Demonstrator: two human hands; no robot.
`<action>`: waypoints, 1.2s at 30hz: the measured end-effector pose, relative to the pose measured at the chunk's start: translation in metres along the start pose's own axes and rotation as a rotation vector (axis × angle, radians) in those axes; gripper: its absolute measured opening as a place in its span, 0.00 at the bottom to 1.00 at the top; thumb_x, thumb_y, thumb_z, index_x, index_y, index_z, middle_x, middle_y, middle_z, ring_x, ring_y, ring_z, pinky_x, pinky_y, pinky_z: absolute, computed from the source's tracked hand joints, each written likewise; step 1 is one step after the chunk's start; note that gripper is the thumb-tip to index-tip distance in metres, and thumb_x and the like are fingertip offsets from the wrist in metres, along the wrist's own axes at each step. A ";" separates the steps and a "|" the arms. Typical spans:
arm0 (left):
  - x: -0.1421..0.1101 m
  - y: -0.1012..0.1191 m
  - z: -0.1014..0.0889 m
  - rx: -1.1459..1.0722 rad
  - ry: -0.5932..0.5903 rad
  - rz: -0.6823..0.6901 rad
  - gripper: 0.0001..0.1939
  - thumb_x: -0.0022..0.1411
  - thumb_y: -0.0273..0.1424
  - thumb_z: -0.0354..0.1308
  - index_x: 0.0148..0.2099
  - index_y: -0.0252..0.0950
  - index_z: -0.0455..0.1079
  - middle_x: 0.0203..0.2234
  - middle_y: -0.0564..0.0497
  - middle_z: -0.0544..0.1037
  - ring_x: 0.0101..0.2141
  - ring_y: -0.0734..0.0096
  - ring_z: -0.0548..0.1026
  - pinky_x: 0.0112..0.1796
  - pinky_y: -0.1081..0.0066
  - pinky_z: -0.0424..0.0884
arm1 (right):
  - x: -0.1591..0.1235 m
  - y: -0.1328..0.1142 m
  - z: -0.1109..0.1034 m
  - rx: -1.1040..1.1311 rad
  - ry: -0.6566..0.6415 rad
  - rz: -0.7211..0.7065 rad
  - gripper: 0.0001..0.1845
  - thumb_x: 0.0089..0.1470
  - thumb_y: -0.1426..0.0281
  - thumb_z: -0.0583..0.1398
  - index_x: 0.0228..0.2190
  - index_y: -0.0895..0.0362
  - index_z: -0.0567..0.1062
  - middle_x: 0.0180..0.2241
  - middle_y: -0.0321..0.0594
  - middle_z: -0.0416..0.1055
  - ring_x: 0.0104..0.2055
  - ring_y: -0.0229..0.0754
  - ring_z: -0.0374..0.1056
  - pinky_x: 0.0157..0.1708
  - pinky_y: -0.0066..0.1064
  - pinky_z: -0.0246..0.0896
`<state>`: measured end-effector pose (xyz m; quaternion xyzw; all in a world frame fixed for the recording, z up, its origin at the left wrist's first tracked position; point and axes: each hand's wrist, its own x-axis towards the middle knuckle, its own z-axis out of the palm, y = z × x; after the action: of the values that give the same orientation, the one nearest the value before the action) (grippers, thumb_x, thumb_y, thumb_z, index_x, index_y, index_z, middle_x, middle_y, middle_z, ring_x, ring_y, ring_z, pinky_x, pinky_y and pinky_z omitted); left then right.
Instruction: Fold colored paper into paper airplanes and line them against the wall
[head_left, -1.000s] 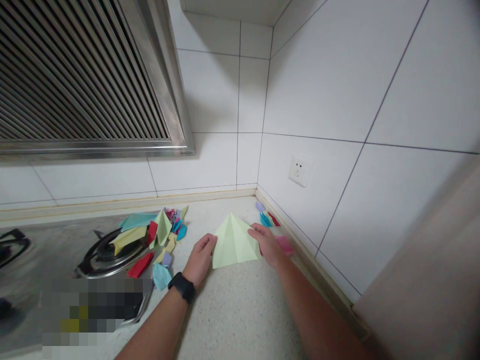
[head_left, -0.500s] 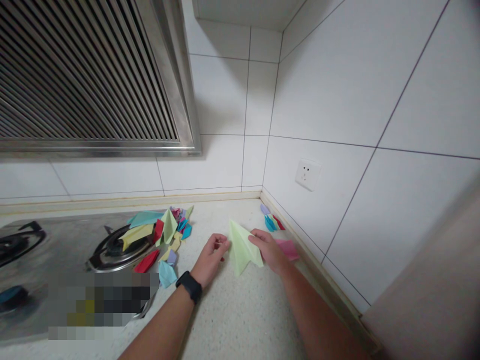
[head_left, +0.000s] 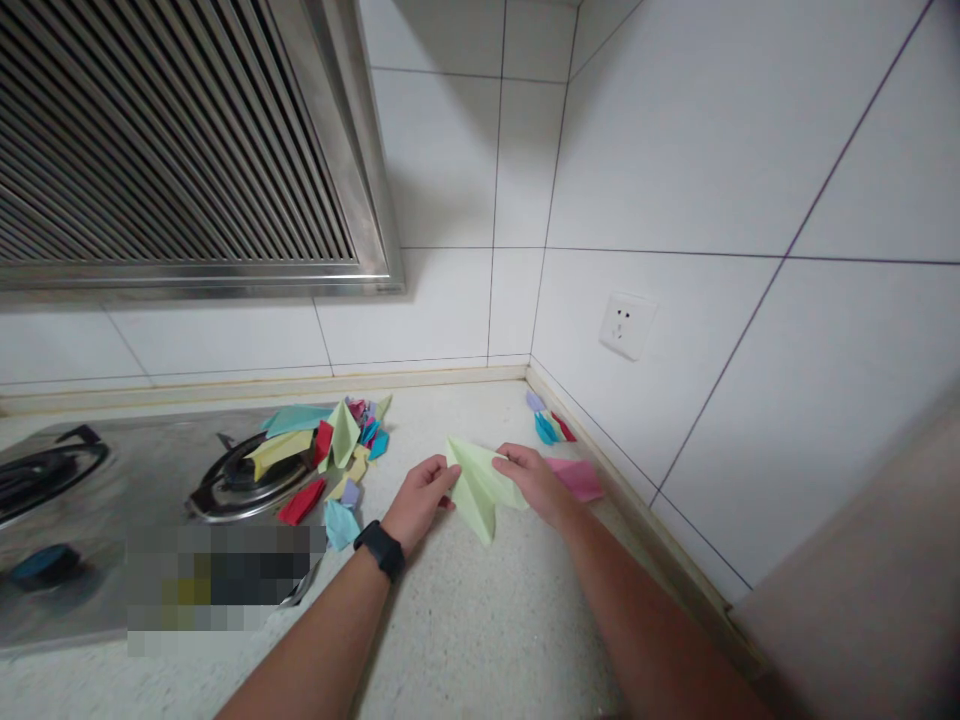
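A pale green sheet of folded paper, creased down its middle and pointed at the top, is held between my two hands above the counter. My left hand pinches its left edge, thumb on top. On the right side, my right hand grips the paper between thumb and fingers. The undersides of the fingers are hidden. Beyond my right hand lies a pink paper, partly covered by the hand.
Folded papers in several colours, one a light green piece, lie on and beside the gas stove at left. Small blue paper pieces rest by the right wall. A socket is on that wall; a range hood hangs upper left.
The left hand has closed on the paper's left edge, where it was beside it before. The paper has turned slightly and its folds have spread wider. The view has tilted down a little.
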<state>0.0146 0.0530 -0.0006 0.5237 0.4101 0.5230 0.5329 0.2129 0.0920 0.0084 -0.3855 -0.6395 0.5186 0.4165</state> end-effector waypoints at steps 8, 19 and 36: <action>-0.004 0.008 0.000 0.005 0.072 -0.022 0.18 0.54 0.46 0.60 0.31 0.34 0.67 0.19 0.57 0.65 0.19 0.80 0.60 0.18 0.80 0.52 | 0.001 0.001 -0.010 0.098 0.089 0.007 0.12 0.49 0.60 0.60 0.25 0.56 0.67 0.20 0.30 0.60 0.21 0.33 0.56 0.20 0.25 0.47; -0.002 0.010 0.005 -0.063 0.099 -0.026 0.18 0.53 0.46 0.62 0.31 0.35 0.68 0.20 0.57 0.69 0.20 0.79 0.64 0.21 0.79 0.55 | 0.002 -0.001 -0.010 0.091 0.101 0.012 0.14 0.49 0.59 0.60 0.24 0.56 0.66 0.20 0.30 0.60 0.21 0.33 0.56 0.20 0.26 0.47; -0.001 0.008 0.004 -0.110 0.106 -0.015 0.18 0.54 0.45 0.62 0.35 0.34 0.69 0.25 0.54 0.72 0.24 0.76 0.68 0.24 0.78 0.61 | -0.003 -0.006 -0.011 0.082 0.106 0.012 0.14 0.48 0.59 0.60 0.24 0.56 0.68 0.19 0.31 0.60 0.20 0.33 0.56 0.20 0.25 0.47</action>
<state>0.0173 0.0510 0.0078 0.4622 0.4124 0.5678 0.5421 0.2240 0.0921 0.0157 -0.3991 -0.5923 0.5256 0.4621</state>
